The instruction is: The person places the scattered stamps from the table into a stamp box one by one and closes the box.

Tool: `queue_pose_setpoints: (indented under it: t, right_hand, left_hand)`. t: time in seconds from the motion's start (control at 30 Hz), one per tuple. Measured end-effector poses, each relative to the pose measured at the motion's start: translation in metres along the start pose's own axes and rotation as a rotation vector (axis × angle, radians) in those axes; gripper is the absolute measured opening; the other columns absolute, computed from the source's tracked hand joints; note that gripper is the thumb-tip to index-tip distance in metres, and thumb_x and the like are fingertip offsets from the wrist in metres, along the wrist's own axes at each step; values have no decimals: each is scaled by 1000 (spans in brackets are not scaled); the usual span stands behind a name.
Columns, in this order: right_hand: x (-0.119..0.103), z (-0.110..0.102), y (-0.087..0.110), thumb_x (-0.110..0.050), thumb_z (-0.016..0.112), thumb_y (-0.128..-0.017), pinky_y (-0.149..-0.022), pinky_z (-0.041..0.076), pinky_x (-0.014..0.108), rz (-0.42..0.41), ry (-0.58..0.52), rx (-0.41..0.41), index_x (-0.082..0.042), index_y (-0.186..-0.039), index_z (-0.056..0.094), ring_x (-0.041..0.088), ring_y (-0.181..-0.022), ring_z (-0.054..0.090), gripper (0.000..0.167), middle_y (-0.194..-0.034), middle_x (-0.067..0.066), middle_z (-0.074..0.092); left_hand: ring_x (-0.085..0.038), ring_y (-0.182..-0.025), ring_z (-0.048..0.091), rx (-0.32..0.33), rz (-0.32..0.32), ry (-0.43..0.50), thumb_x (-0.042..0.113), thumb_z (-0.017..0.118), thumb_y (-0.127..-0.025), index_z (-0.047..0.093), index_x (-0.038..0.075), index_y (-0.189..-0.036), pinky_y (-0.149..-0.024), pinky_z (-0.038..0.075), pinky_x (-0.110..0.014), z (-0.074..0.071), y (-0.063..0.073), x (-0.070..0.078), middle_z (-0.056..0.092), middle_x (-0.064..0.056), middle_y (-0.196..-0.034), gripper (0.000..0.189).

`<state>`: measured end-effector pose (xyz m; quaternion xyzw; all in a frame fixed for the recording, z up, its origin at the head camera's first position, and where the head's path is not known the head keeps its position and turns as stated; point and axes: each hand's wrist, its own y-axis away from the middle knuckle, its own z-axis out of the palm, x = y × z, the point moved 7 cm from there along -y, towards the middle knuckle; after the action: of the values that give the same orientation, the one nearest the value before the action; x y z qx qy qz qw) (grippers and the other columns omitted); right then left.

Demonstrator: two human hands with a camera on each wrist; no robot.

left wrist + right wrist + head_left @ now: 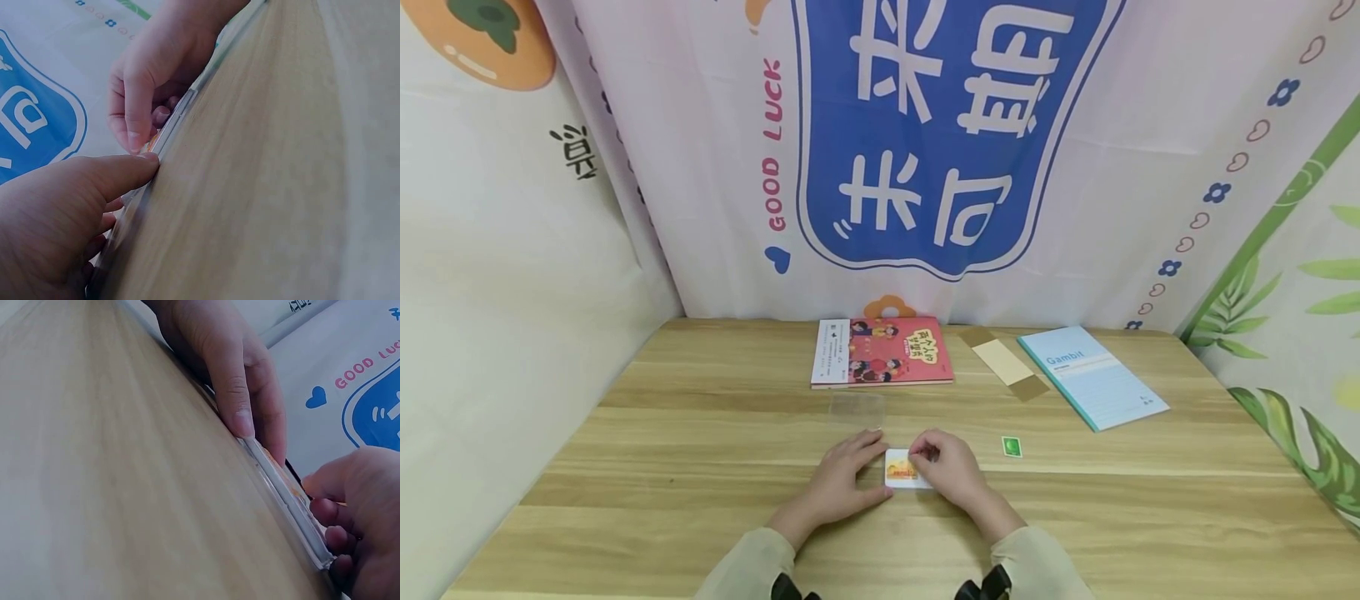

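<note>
A small pack of white-edged cards with an orange and yellow picture [901, 468] lies in a shallow clear plastic case [281, 497] on the table. My left hand [842, 477] holds the case at its left end, thumb at the near corner and fingertips at the far one. From the right, my right hand [955, 471] reaches over the pack with curled fingers, and thumb and forefinger pinch at the top card. That hand hides the right part of the pack. Beyond the left hand lies a clear plastic lid [857, 408].
A small green picture card [1012, 447] lies to the right of the hands. Farther back are a red picture book [895, 354], a cream and brown strip [1003, 364] and a light blue notebook [1093, 379]. A printed cloth [715, 208] hangs behind the wooden table [662, 467].
</note>
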<state>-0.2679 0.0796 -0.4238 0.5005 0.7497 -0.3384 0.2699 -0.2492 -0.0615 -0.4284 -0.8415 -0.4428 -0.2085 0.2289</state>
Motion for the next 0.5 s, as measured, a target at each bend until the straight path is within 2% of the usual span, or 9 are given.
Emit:
queue_pose_setpoints:
  t: [0.17, 0.23, 0.5]
  right_hand:
    - [1, -7, -2, -5, 63, -76, -51, 38, 22, 55, -186, 28, -4, -75, 61, 11, -59, 44, 3, -65, -3, 51]
    - [1, -13, -2, -4, 64, -75, -51, 38, 21, 71, -229, 49, -3, -76, 62, 12, -59, 45, 3, -66, -1, 52]
    - [12, -52, 4, -4, 65, -75, -52, 41, 22, 110, -208, 79, -1, -82, 63, 14, -63, 47, 8, -69, 1, 55]
  left_hand:
    - [-25, -122, 26, -7, -15, 0, 40, 63, -75, 48, 9, -124, -97, 18, -48, 0, -1, -1, 35, -6, -133, 60]
    - [-25, -123, 25, -10, -21, 0, 41, 62, -75, 48, 10, -124, -97, 17, -47, 0, -1, -1, 35, -5, -133, 60]
    - [-24, -123, 25, -22, -31, -2, 41, 62, -75, 47, 11, -124, -98, 16, -46, 1, 0, -2, 34, -5, -134, 60]
